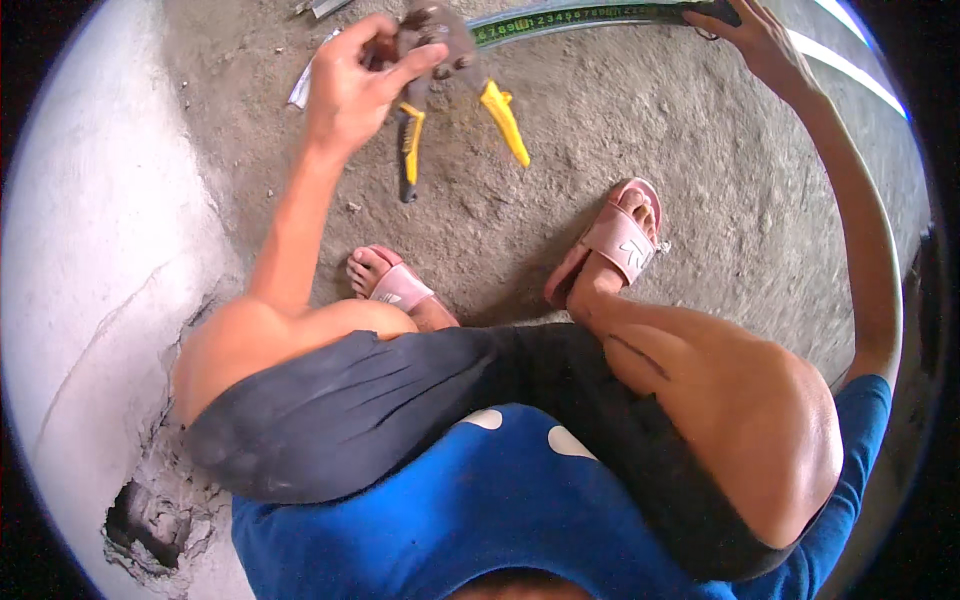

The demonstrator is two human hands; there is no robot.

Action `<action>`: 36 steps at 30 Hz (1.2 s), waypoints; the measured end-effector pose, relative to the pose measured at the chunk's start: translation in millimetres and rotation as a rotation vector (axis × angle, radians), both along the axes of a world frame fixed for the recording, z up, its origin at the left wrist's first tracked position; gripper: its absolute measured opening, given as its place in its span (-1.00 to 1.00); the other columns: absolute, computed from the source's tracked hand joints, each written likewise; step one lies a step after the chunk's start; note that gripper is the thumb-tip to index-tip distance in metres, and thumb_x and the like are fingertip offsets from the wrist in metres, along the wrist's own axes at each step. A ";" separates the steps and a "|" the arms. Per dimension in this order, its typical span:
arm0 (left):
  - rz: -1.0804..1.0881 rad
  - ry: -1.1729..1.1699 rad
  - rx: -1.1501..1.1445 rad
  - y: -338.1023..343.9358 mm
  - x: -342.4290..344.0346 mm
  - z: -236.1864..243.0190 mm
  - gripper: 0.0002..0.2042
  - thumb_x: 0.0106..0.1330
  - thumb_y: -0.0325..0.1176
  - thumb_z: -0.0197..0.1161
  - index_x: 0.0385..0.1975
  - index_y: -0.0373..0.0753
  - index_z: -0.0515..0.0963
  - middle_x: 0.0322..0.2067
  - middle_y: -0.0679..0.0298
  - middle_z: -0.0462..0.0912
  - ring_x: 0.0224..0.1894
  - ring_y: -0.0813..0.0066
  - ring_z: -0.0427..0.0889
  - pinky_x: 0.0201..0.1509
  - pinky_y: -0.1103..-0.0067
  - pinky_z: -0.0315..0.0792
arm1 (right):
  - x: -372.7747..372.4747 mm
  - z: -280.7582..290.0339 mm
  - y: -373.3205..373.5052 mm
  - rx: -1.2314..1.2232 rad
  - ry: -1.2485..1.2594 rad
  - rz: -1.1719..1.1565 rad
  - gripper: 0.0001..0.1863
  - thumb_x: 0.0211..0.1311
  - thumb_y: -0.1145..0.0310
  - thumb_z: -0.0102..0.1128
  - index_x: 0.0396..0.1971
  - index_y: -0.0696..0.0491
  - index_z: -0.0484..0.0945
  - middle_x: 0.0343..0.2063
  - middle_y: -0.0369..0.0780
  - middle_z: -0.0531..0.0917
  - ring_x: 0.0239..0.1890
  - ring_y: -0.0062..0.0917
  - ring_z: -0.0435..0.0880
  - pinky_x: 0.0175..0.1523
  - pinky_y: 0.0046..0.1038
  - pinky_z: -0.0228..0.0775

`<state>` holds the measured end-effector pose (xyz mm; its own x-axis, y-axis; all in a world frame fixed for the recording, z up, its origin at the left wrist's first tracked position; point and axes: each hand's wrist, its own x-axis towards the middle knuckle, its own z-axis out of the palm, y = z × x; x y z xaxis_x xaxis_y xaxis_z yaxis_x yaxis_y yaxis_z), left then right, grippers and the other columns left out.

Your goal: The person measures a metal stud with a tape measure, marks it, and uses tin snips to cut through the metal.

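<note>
My left hand (352,82) is closed around the pivot end of a pair of metal snips (437,45). Their yellow-and-black handles hang spread apart over the floor, pointing back toward my feet. From beside the snips a dark tape measure blade (585,16) stretches right, lying along a pale metal strip (545,33). At the blade's far right end my right hand (768,50) has its fingers closed on a black piece, seemingly the tape's case. The picture's top edge cuts off part of that hand.
Rough concrete floor (480,230) spreads below, with my pink-sandalled feet (620,240) on it. A white wall (100,200) with a broken hole (150,525) rises at left. Metal offcuts (302,85) lie beyond my left hand; long white strips (850,70) lie at the upper right.
</note>
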<state>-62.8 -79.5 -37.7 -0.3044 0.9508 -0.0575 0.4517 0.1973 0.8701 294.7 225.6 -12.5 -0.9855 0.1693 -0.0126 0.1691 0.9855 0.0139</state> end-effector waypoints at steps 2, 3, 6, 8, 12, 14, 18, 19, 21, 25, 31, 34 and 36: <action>-0.072 0.162 0.031 20.6 7.6 -6.5 -0.71 0.23 -0.19 0.53 -0.40 -0.25 0.60 -0.49 0.47 0.59 -0.45 0.76 0.43 -0.34 0.67 0.34 | -1.5 7.6 -4.4 0.015 -0.005 0.011 -0.69 0.35 0.33 0.23 -0.02 -0.43 0.70 -0.27 -0.25 0.52 -0.20 -0.32 0.55 -0.17 -0.25 0.45; -0.084 0.136 0.109 30.2 10.4 -6.4 -0.65 0.22 -0.11 0.53 -0.29 -0.28 0.61 -0.48 0.43 0.61 -0.46 0.76 0.40 -0.38 0.67 0.31 | -7.1 8.7 -7.1 -0.064 -0.027 -0.167 -0.69 0.36 0.33 0.23 -0.01 -0.42 0.69 -0.28 -0.24 0.52 -0.21 -0.31 0.55 -0.17 -0.25 0.44; -0.017 0.034 0.010 54.0 23.1 -5.0 -0.74 0.25 -0.28 0.47 -0.51 -0.29 0.57 -0.64 0.33 0.59 -0.59 0.63 0.53 -0.50 0.56 0.37 | -13.2 10.2 -12.3 -0.235 -0.081 -0.538 -0.68 0.37 0.30 0.22 0.04 -0.41 0.67 -0.29 -0.24 0.52 -0.21 -0.30 0.54 -0.18 -0.25 0.43; 0.005 0.060 -0.050 63.6 28.9 3.3 -0.75 0.25 -0.26 0.48 -0.48 -0.30 0.59 -0.61 0.30 0.61 -0.57 0.60 0.54 -0.47 0.53 0.39 | -9.2 8.6 -7.5 -0.197 -0.069 -0.444 -0.67 0.37 0.30 0.22 0.06 -0.41 0.66 -0.29 -0.23 0.51 -0.21 -0.30 0.54 -0.18 -0.25 0.42; -0.073 0.323 0.133 70.7 20.8 -4.6 -0.72 0.25 -0.21 0.47 -0.41 -0.33 0.62 -0.56 0.23 0.65 -0.50 0.53 0.60 -0.40 0.48 0.44 | 0.4 0.9 6.2 0.064 -0.043 0.066 -0.64 0.37 0.33 0.21 0.08 -0.43 0.65 -0.30 -0.23 0.51 -0.21 -0.29 0.54 -0.19 -0.25 0.42; -0.108 0.351 0.093 72.5 19.9 2.3 -0.73 0.25 -0.22 0.47 -0.40 -0.33 0.62 -0.56 0.21 0.65 -0.50 0.50 0.60 -0.38 0.46 0.45 | -1.5 2.1 9.4 0.065 -0.038 0.077 -0.61 0.36 0.37 0.20 0.07 -0.45 0.65 -0.30 -0.23 0.51 -0.22 -0.29 0.54 -0.19 -0.24 0.42; -0.106 0.130 -0.068 75.7 19.0 4.6 -0.73 0.29 -0.23 0.45 -0.37 -0.34 0.62 -0.56 0.24 0.64 -0.50 0.53 0.58 -0.37 0.48 0.43 | 0.0 3.4 5.1 0.037 -0.049 0.033 -0.57 0.36 0.41 0.19 0.07 -0.49 0.65 -0.27 -0.23 0.52 -0.20 -0.29 0.54 -0.19 -0.24 0.44; -0.127 0.118 -0.055 76.2 15.5 1.5 -0.73 0.30 -0.23 0.44 -0.36 -0.34 0.61 -0.56 0.25 0.65 -0.49 0.55 0.58 -0.37 0.49 0.43 | 2.6 0.9 6.8 0.015 -0.030 0.046 -0.58 0.37 0.41 0.19 0.06 -0.49 0.65 -0.26 -0.23 0.52 -0.19 -0.29 0.55 -0.19 -0.24 0.44; -0.141 0.108 -0.055 77.1 13.1 -1.8 -0.74 0.32 -0.25 0.42 -0.36 -0.35 0.61 -0.55 0.27 0.65 -0.48 0.57 0.58 -0.37 0.50 0.43 | 3.2 4.6 5.6 -0.013 -0.023 0.048 -0.61 0.38 0.38 0.18 0.05 -0.48 0.66 -0.24 -0.23 0.52 -0.18 -0.29 0.56 -0.18 -0.25 0.46; -0.118 0.081 -0.058 74.5 7.1 -8.7 -0.77 0.34 -0.28 0.40 -0.32 -0.35 0.60 -0.52 0.29 0.67 -0.45 0.60 0.58 -0.35 0.52 0.45 | -7.8 4.7 -1.4 -0.033 -0.054 0.007 -0.69 0.41 0.32 0.18 0.02 -0.44 0.67 -0.23 -0.22 0.52 -0.17 -0.29 0.57 -0.17 -0.26 0.47; -0.166 0.038 -0.070 79.9 1.3 -11.3 -0.80 0.34 -0.33 0.37 -0.26 -0.36 0.59 -0.49 0.30 0.65 -0.44 0.61 0.55 -0.32 0.54 0.47 | -1.8 7.6 -3.6 -0.039 -0.093 -0.100 -0.76 0.44 0.27 0.16 -0.02 -0.38 0.68 -0.24 -0.21 0.52 -0.18 -0.28 0.57 -0.16 -0.25 0.48; -0.172 0.010 -0.054 79.3 -2.8 -20.9 -0.82 0.34 -0.35 0.35 -0.26 -0.36 0.59 -0.48 0.32 0.64 -0.43 0.62 0.54 -0.31 0.55 0.46 | -2.7 6.4 -3.1 -0.082 -0.115 -0.205 -0.80 0.44 0.23 0.17 -0.04 -0.36 0.68 -0.24 -0.21 0.52 -0.18 -0.28 0.56 -0.16 -0.24 0.48; -0.171 -0.032 -0.064 79.1 -1.7 -22.5 -0.82 0.34 -0.36 0.34 -0.26 -0.36 0.59 -0.47 0.34 0.63 -0.42 0.63 0.53 -0.31 0.55 0.46 | -1.3 5.1 -1.1 -0.060 -0.098 -0.156 -0.81 0.44 0.20 0.18 -0.05 -0.35 0.68 -0.24 -0.20 0.52 -0.19 -0.28 0.56 -0.16 -0.25 0.48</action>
